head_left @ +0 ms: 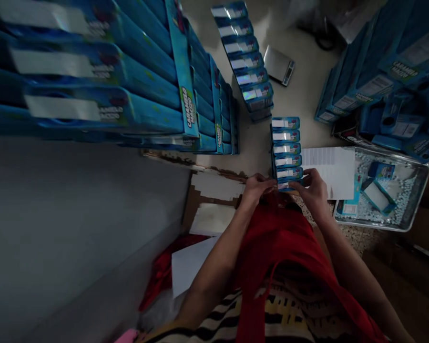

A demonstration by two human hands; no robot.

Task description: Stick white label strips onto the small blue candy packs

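Note:
A short row of small blue candy boxes (286, 149) with white label strips lies in front of me on the table. At its near end, my left hand (258, 186) pinches the left end of the nearest box (285, 185). My right hand (313, 188) has thumb and fingers closed around the right end of that same box. Beyond this row, a second row of similar boxes (241, 55) runs up and to the left. A white sheet with labels (338, 174) lies just right of my right hand.
Tall stacks of blue boxes stand at the left (150, 81) and far right (364, 81). A small scale (279, 65) sits behind the rows. At right, a metal tray (411, 224) holds small pale pieces and a few boxes. Cardboard (191, 209) lies at lower left.

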